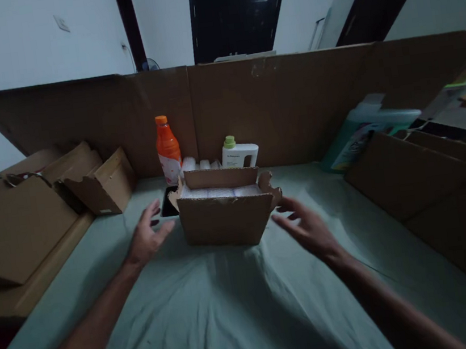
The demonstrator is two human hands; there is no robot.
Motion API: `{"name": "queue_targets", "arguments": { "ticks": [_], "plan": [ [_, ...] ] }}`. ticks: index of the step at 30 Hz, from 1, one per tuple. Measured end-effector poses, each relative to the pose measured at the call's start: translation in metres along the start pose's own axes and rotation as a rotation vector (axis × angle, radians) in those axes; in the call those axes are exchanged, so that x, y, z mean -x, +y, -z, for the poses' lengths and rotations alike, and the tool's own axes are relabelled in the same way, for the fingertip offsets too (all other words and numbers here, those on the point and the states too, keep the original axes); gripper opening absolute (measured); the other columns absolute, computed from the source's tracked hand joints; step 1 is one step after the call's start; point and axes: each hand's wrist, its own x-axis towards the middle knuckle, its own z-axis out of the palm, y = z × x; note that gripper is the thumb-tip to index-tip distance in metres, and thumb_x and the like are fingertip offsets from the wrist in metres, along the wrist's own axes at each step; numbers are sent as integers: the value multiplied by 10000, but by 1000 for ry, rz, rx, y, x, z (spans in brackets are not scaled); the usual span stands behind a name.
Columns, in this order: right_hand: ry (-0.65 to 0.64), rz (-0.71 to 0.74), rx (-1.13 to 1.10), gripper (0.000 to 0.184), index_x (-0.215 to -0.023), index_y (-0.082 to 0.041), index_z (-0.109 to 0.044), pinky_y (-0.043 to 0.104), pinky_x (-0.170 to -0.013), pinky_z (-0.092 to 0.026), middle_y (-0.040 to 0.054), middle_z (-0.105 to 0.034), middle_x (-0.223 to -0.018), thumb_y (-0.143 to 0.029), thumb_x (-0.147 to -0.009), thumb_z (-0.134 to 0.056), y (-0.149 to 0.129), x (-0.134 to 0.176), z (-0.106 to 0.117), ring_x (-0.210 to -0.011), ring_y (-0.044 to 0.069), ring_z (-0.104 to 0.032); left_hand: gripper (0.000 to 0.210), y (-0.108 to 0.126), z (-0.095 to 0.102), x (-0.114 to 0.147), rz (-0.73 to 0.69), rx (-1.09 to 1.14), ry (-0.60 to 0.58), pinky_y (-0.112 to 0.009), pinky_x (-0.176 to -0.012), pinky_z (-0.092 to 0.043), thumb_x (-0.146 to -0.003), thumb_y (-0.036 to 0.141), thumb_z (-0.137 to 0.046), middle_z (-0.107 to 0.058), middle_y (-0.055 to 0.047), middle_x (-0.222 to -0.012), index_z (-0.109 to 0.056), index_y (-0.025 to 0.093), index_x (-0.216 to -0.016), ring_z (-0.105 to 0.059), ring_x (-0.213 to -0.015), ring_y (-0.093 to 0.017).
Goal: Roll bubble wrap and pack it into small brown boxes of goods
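An open-topped cardboard box (224, 221) stands on the green cloth (241, 305) in the middle, with something white and wrapped (220, 192) inside it. To the left of the box, my left hand (149, 237) is held apart from it, thumb and fingers spread and nothing in them. My right hand (306, 225) is at the box's right side, its fingers apart and close to the torn side flap; whether they touch the flap I cannot tell. A dark, flat-looking object (168, 202) is partly hidden behind the box's left end.
Behind the box stand an orange bottle (167, 151) and a white jug (239, 153) with a green cap. Cardboard boxes (20, 225) line the left side. On the right are a teal jug (356, 132) and more cardboard (413, 173). A cardboard wall (292, 103) closes the back.
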Motion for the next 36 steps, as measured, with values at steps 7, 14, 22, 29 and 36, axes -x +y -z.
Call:
{"name": "queue_targets", "arguments": {
  "ticks": [7,14,22,29,36],
  "plan": [
    [-118,-154,-207,543,-1232,-165,-545,381,-797,-541,122,-700,-1141,-460,-787,-641,18,-2,-84,-980,264,-655,744,-18,-94,-11,156,392,-231,-471,-1111,-410,-759,472,-700,-619,-156,-1343,-446,163,-1386,-572,-1246,-291],
    [13,-296,-50,479,-1073,-162,-567,352,-629,-512,108,-691,-975,-554,-804,-621,28,63,-26,-713,221,-619,661,18,-123,28,176,519,-393,-397,-1077,-466,-789,411,-719,-622,-125,-1348,-469,188,-1359,-585,-1247,-270],
    [32,-51,-4,226,-1030,-208,-581,373,-670,-537,96,-680,-914,-366,-868,-589,-23,129,-57,-777,249,-635,670,-2,-39,96,384,344,-177,-406,-927,-555,-677,576,-794,-715,-120,-1133,-570,181,-1170,-671,-1084,-296],
    [96,-44,-45,228,-1037,-206,-575,357,-740,-535,92,-676,-994,-361,-872,-594,-29,89,-38,-867,242,-632,573,18,-49,83,276,320,-131,-355,-903,-560,-757,530,-760,-706,-91,-1129,-570,189,-1177,-668,-1070,-251],
    [265,-220,134,299,-940,-207,-565,332,-641,-517,54,-652,-836,-491,-871,-631,17,136,22,-720,214,-608,646,49,-138,59,248,551,-540,-359,-930,-548,-773,505,-729,-667,-120,-1265,-502,196,-1293,-642,-1159,-272]
  ]
}}
